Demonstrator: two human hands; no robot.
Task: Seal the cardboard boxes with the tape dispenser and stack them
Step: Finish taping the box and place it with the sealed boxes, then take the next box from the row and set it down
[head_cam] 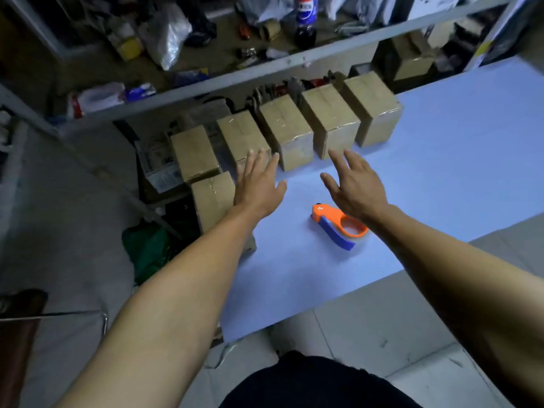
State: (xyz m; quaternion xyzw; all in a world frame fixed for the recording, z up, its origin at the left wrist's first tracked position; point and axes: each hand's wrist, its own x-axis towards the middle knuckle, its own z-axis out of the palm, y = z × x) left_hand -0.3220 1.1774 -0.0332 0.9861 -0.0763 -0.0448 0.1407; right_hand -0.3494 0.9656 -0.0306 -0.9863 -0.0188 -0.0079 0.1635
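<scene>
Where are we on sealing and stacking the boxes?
Sealing looks done: six cardboard boxes show glossy tape on top. Tape dispenser lies idle on the table. Left hand and right hand reach open toward the row. Nothing is stacked yet.

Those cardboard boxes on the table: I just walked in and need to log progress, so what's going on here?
A person is reaching both bare hands, fingers spread, toward a row of cardboard boxes along the far edge of the pale blue table. The left hand and right hand hold nothing. The boxes show shiny tape on their tops and none is stacked yet. The orange and blue tape dispenser lies on the table below the right hand, untouched.
</scene>
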